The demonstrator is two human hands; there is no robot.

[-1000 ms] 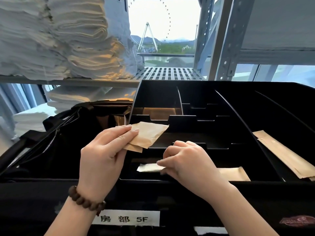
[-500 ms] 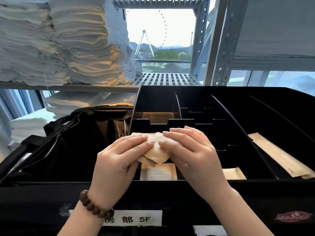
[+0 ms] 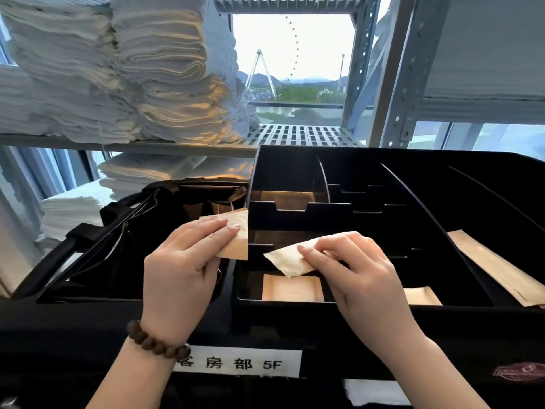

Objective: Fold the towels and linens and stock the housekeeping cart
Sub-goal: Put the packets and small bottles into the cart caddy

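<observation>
Folded white linens (image 3: pixel 118 69) are stacked on the shelf at the far left, above a black bag (image 3: pixel 124 240). The left hand (image 3: pixel 185 267) grips brown paper packets (image 3: pixel 237 240) just beside the black divided tray (image 3: pixel 383 312). The right hand (image 3: pixel 356 276) pinches a pale packet (image 3: pixel 290 262) above the tray's front left compartment, where a flat packet (image 3: pixel 292 287) lies. A long paper sleeve (image 3: pixel 495 270) rests in the right-hand compartment.

Tan paper sachet (image 3: pixel 240 246) in left hand (image 3: pixel 182 273), beside black cart tray's (image 3: pixel 383 312) left wall; second sachet (image 3: pixel 290 262), tilted in right hand (image 3: pixel 356 270), above third sachet (image 3: pixel 292 287) lying flat inside.
</observation>
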